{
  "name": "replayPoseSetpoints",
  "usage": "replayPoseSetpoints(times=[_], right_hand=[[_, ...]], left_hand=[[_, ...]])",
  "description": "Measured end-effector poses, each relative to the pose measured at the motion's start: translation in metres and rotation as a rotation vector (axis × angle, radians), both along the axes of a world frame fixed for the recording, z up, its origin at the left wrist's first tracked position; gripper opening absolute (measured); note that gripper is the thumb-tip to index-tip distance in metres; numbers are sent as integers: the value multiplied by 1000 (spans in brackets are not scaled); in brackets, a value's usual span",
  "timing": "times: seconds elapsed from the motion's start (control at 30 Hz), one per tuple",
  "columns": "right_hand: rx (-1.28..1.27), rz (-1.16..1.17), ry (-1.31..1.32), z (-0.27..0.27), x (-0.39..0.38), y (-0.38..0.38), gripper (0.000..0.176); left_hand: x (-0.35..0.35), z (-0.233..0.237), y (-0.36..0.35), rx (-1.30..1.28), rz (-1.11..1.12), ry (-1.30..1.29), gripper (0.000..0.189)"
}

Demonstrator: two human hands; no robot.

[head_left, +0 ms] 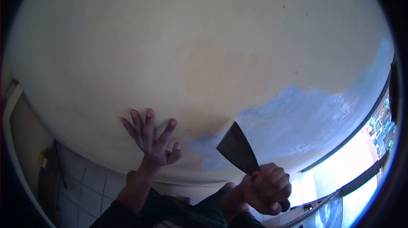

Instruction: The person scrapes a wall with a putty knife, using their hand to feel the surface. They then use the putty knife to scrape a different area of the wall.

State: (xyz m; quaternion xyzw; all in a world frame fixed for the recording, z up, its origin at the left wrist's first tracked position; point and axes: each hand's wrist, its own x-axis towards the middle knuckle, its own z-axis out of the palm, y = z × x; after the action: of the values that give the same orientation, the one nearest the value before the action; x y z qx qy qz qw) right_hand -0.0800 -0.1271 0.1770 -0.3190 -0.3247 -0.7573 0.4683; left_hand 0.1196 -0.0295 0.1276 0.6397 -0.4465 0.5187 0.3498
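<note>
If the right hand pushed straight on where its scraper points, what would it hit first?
Likely the wall, at the blue patch edge; the scraper in the right hand seems almost touching, depth unclear.

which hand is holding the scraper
The right hand, closed round the handle of the scraper, blade at the blue patch. The left hand holds nothing; it lies flat on the cream wall, spread open.

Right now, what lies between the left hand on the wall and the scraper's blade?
Head view: only bare wall, cream by the left hand, with the blue patch starting beside the scraper.
</note>
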Motion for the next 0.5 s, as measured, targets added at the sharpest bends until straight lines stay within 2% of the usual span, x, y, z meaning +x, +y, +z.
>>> replayPoseSetpoints(times=[0.07,0.2,0.3,0.33,0.5], right_hand=[[139,-103,-103,3,3,2,26],[-107,-12,76,1,2,-7,27],[23,-101,-92,4,0,-3,27],[-112,-28,-13,-3,2,-14,26],[-123,-50,0,-1,1,-9,25]], left_hand=[[-1,2,2,38,19,-28,54],[-2,1,2,35,15,-18,53],[1,3,-1,19,18,-30,53],[2,4,0,19,20,-31,53],[2,2,0,24,13,-33,54]])
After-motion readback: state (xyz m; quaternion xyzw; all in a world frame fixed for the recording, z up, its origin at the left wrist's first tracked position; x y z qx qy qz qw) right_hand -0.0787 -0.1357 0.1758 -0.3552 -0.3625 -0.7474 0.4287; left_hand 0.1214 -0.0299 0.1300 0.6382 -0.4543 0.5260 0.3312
